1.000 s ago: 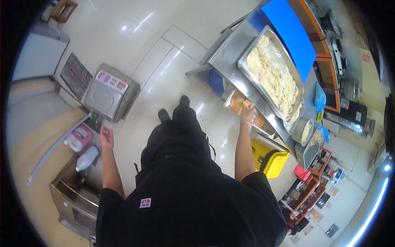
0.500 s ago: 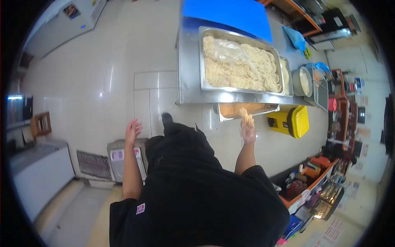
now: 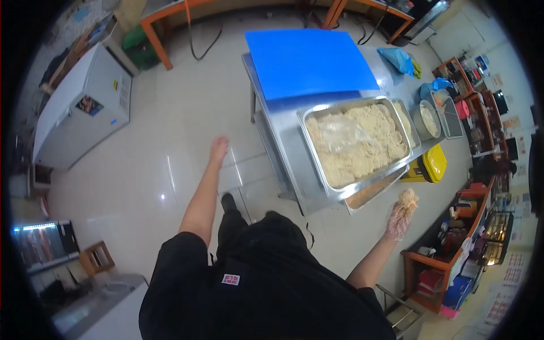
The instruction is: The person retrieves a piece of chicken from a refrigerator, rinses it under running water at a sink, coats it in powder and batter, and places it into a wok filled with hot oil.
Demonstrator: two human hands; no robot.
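Observation:
My right hand point(image 3: 400, 220), in a clear plastic glove, grips what looks like a breaded chicken piece point(image 3: 408, 199), pale and rough-coated. It is held over the floor, to the right of the steel table point(image 3: 309, 195). On that table a large metal tray point(image 3: 317, 160) is full of pale coated pieces point(image 3: 385, 130), partly under a clear plastic bag point(image 3: 343, 133). Below its near edge shows a second metal tray point(image 3: 371, 195) with orange-brown contents. Bare and holding nothing, my left hand point(image 3: 219, 149) hangs in the air left of the table, fingers loosely apart.
A blue board point(image 3: 311, 62) covers the table's far end. Beyond the large tray stand a smaller tray point(image 3: 407, 122), a round pot point(image 3: 426, 119) and a grey bin point(image 3: 447, 116). A yellow bin point(image 3: 433, 164), orange shelving point(image 3: 422, 277) and a white freezer point(image 3: 85, 107) stand around.
My view has turned, and I stand farther left along the table. My right hand has carried the breaded chicken piece away from the lower tray. My left hand has swung forward.

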